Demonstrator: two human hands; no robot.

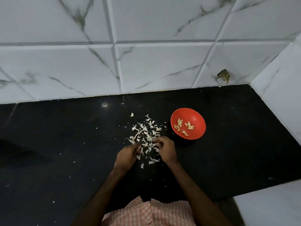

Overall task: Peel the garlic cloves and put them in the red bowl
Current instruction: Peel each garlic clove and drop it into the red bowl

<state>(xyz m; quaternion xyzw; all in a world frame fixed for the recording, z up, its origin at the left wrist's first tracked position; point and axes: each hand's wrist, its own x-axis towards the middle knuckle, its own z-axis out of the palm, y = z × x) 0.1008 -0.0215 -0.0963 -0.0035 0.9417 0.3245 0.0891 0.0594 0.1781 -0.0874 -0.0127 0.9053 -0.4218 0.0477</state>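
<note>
Red bowl sits on the black counter just right of the skin pile, already holding a scatter of peeled cloves, so I'd judge the job well along. Left hand and right hand curl into the skins. Whether either pinches a clove I cannot tell, and no unpeeled cloves show. No writing is visible anywhere.

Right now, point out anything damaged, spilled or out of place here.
The marble-pattern wall tile by the right corner has a chipped, dark hole just above the black countertop. Garlic skins lie scattered left of the red bowl, expected from peeling.
</note>
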